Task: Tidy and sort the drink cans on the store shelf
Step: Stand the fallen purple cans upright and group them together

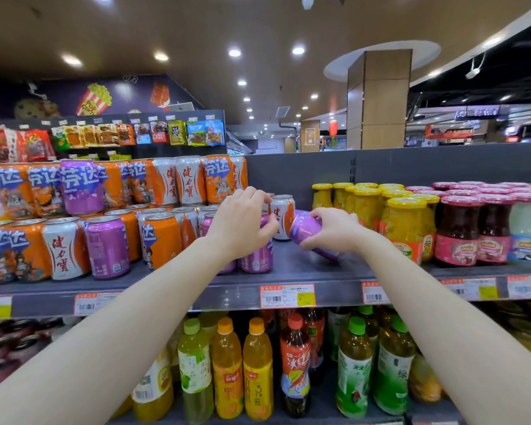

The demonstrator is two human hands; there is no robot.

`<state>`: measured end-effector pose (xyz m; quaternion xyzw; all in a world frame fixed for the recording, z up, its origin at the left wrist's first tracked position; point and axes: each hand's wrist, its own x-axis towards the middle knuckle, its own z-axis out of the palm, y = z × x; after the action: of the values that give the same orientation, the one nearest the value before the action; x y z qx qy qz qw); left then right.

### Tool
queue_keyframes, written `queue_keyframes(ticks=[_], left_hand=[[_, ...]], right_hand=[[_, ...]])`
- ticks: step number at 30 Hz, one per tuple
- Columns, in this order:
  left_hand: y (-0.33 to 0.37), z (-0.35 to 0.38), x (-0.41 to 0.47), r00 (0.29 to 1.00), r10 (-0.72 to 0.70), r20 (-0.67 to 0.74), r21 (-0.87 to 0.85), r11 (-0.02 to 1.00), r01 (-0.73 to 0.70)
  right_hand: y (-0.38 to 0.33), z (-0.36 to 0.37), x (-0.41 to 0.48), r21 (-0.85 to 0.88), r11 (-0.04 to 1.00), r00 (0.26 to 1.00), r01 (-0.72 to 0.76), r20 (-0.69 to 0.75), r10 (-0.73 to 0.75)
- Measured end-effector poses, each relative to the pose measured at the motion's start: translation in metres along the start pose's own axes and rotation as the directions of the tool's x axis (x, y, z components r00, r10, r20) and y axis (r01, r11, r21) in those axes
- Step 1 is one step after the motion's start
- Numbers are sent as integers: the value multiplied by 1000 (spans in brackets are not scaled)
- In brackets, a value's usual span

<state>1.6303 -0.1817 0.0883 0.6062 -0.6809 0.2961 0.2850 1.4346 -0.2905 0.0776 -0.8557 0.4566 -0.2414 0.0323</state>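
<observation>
My right hand (334,231) grips a tilted purple can (307,230) round its smooth, dentable wall; my left hand (242,222) closes over an upright purple can's (258,259) top.

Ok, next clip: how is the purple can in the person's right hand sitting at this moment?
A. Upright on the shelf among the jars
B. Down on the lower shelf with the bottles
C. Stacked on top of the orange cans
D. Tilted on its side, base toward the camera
D: the right hand grips the purple can tilted over above the shelf, its rounded base facing the camera, beside the white and orange can.
</observation>
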Motion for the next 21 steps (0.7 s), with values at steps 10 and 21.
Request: queue_keyframes(ticks=[10,21], left_hand=[[6,-1,17,982,0,188,-64,998,12],[3,-9,58,817,-51,574,-140,977,159]], right_hand=[[-3,8,-5,732,680,999,-47,29,37],[9,2,25,854,496,976,-157,210,-52]])
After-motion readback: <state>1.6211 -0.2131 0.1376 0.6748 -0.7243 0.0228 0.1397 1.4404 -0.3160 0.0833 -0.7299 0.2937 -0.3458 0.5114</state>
